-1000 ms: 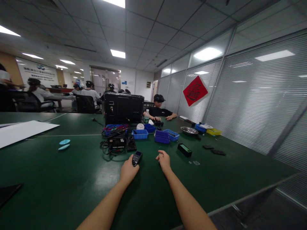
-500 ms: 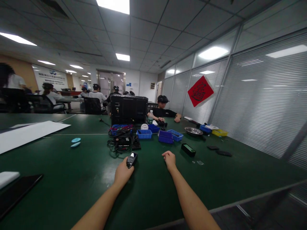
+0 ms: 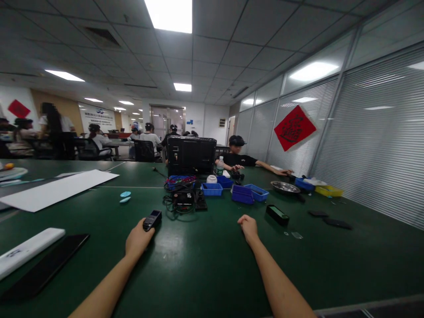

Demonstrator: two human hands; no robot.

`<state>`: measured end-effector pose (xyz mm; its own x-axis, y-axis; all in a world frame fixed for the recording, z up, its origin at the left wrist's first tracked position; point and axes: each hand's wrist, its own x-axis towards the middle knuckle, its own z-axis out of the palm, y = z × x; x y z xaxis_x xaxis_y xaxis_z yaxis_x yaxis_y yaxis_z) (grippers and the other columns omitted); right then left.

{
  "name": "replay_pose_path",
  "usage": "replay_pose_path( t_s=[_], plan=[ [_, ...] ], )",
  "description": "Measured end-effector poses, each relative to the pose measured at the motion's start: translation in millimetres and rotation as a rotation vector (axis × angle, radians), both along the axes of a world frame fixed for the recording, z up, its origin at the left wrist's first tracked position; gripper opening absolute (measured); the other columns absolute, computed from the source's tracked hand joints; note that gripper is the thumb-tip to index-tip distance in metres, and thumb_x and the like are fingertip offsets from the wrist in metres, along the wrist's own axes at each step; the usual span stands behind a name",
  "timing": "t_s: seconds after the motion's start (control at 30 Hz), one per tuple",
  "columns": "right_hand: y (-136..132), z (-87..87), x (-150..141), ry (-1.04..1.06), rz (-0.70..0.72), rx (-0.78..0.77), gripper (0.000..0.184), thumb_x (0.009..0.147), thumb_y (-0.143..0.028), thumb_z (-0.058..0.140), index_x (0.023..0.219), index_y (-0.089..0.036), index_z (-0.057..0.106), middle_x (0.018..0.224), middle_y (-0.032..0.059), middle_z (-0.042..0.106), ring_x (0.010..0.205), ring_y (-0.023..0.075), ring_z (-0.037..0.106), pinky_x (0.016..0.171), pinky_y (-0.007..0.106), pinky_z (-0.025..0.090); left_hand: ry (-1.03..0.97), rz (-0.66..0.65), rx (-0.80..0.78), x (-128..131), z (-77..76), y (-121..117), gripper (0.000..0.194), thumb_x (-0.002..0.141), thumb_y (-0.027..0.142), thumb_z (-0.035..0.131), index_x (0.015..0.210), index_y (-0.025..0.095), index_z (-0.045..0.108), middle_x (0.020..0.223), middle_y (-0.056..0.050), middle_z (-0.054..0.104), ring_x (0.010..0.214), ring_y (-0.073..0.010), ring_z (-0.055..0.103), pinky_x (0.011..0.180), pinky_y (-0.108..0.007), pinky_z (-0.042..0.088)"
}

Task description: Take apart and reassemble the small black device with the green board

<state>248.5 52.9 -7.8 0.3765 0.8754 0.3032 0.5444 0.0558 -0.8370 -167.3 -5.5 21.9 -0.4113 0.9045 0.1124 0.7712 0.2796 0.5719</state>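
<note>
My left hand (image 3: 139,240) is closed around a small black handheld device (image 3: 153,220) with a dark screen, held low over the green table (image 3: 198,265), left of centre. My right hand (image 3: 249,228) is at the table's middle, its fingers curled in; nothing shows in them, though the palm side is hidden. Just right of it lies a black box with a green top (image 3: 277,215), apart from the fingers. Beyond my hands, a tangle of black cables and a black adapter (image 3: 183,198) lies between them.
Farther back are blue bins (image 3: 212,190), a baseball (image 3: 211,179), a bottle (image 3: 220,165), a black case (image 3: 191,155) and a metal bowl (image 3: 285,187). A white bar (image 3: 33,251) and black panel (image 3: 49,265) lie at left. A co-worker (image 3: 240,157) sits across the table.
My left hand has moved left with the device, away from the cables. The view has turned left. My right hand stays near the box. The co-worker's arm now reaches out toward the bins at right.
</note>
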Motion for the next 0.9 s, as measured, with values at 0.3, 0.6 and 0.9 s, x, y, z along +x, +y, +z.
replay_pose_path(
  t_s=[0.3, 0.6, 0.9],
  plan=[
    [-5, 5.9, -20, -0.354, 0.107, -0.17, 0.022, 0.065, -0.01, 0.04, 0.051, -0.018, 0.054, 0.057, 0.0011, 0.057, 0.057, 0.0145, 0.052, 0.055, 0.023, 0.034, 0.041, 0.079, -0.009, -4, 6.5, 1, 0.055, 0.073, 0.041, 0.044, 0.123, 0.02, 0.042, 0.106, -0.011, 0.061, 0.092, -0.027, 0.059, 0.072, -0.033, 0.044],
    [11, 19.0, -58, -0.662, 0.121, -0.372, 0.021, 0.073, -0.01, 0.042, 0.066, -0.014, 0.061, 0.069, 0.0117, 0.062, 0.064, 0.0213, 0.058, 0.058, 0.03, 0.038, -0.131, 0.205, 0.232, -9, 2.4, 10, 0.056, 0.08, 0.056, 0.027, 0.109, 0.016, 0.053, 0.106, -0.013, 0.057, 0.098, -0.0255, 0.053, 0.08, -0.033, 0.041],
    [-1, 27.7, -58, -0.702, 0.189, -0.385, 0.031, 0.083, -0.021, 0.03, 0.067, -0.02, 0.056, 0.073, 0.0054, 0.061, 0.064, 0.0169, 0.055, 0.053, 0.025, 0.032, -0.361, 0.287, 0.397, -22, -11.0, 21, 0.035, 0.082, 0.037, 0.03, 0.074, 0.019, 0.06, 0.076, -0.005, 0.063, 0.076, -0.0207, 0.058, 0.067, -0.029, 0.043]
  ],
)
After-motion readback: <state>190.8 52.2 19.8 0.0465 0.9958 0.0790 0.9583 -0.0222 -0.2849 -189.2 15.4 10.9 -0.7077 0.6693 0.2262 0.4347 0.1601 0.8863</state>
